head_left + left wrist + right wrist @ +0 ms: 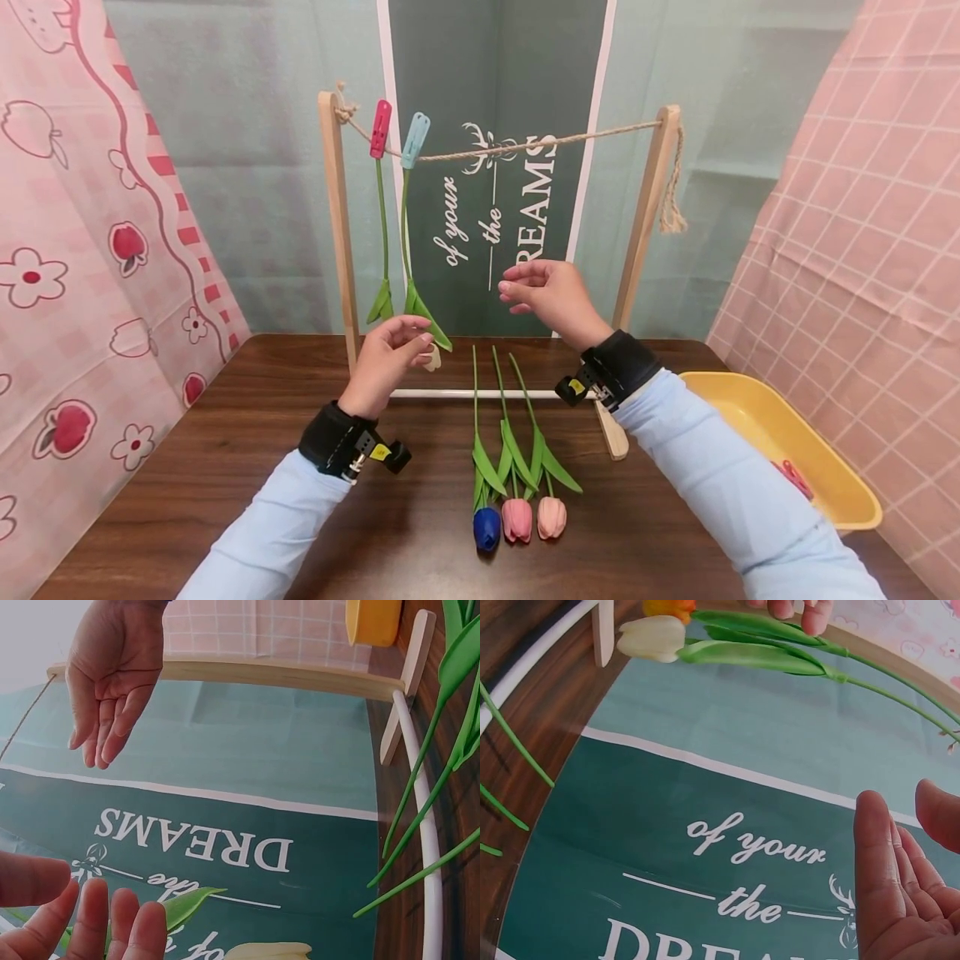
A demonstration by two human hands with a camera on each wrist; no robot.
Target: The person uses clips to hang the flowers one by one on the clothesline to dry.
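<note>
My left hand (386,358) is beside the lower end of a hanging white tulip (651,639), its fingers loosely bent and holding nothing. My right hand (555,300) is in the air right of centre, fingers relaxed, thumb apart from them in the right wrist view. An orange tulip (671,607) hangs next to the white one. A pink-red clothespin (380,129) and a light blue clothespin (416,140) fix their stems to a rope (510,150). On the table lie a blue tulip (487,529), a pink tulip (517,520) and a peach tulip (552,517).
Two wooden posts (647,217) carry the rope, joined low down by a white rod (431,394). At the right, a yellow tray (847,492) contains red clothespins (793,477), partly hidden by my right sleeve. Curtains surround the brown table (247,417).
</note>
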